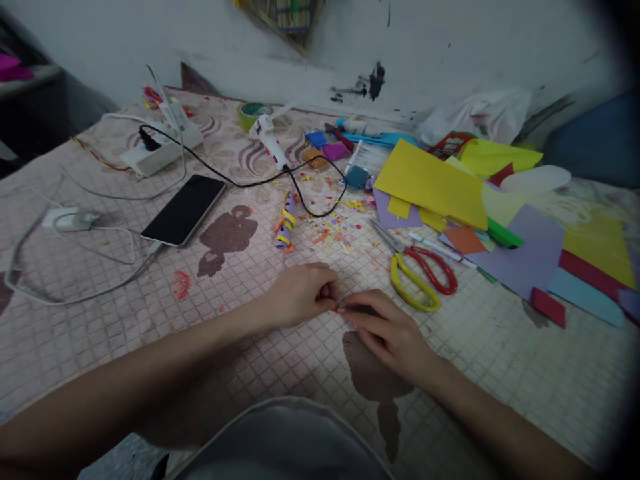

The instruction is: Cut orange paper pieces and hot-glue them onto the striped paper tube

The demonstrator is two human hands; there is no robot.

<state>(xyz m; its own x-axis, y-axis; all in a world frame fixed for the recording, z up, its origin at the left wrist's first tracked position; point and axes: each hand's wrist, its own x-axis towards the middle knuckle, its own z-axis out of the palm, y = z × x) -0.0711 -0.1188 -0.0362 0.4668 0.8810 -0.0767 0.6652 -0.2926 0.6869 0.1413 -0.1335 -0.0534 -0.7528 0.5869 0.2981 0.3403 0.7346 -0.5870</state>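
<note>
Close together over the table, my left hand and my right hand pinch a tiny orange piece between their fingertips. Its exact shape is mostly hidden by the fingers. Just beyond my left hand lies a purple roll wound with yellow strips, with small orange bits at its lower end. Scissors with one red and one yellow handle rest to the right of my hands, blades pointing away to the left. Small colored scraps are scattered between the roll and the scissors.
A white glue gun with a black cord stands near the back, beside green tape. Colored sheets pile up at right. On the left are a phone on a charging cable and a power strip.
</note>
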